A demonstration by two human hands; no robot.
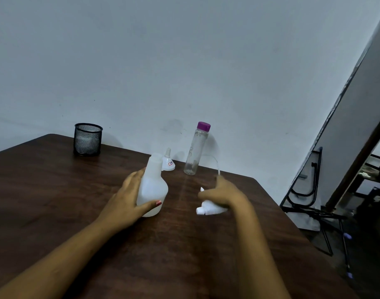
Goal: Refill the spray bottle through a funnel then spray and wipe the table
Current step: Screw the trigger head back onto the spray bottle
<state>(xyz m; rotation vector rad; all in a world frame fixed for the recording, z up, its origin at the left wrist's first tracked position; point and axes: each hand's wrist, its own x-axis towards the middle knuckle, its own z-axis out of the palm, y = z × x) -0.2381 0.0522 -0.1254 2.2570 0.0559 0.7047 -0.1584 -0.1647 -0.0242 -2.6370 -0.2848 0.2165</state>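
Note:
A white translucent spray bottle (pixel 152 186) stands upright on the dark wooden table (pixel 55 201) with its neck uncapped. My left hand (pixel 128 199) grips its body from the left, thumb across the front. My right hand (pixel 223 195) holds the white spray head (pixel 208 209) just above the table to the right, its thin dip tube (pixel 216 162) arching up behind. A small white funnel (pixel 168 162) sits upside down behind the bottle. A clear water bottle (pixel 195 149) with a purple cap stands beside the funnel.
A black mesh cup (pixel 87 139) holding something white stands at the table's back left. A pale wall lies right behind the table. Right of the table's edge are a leaning panel (pixel 357 108) and black metal frames (pixel 314 190) on the floor.

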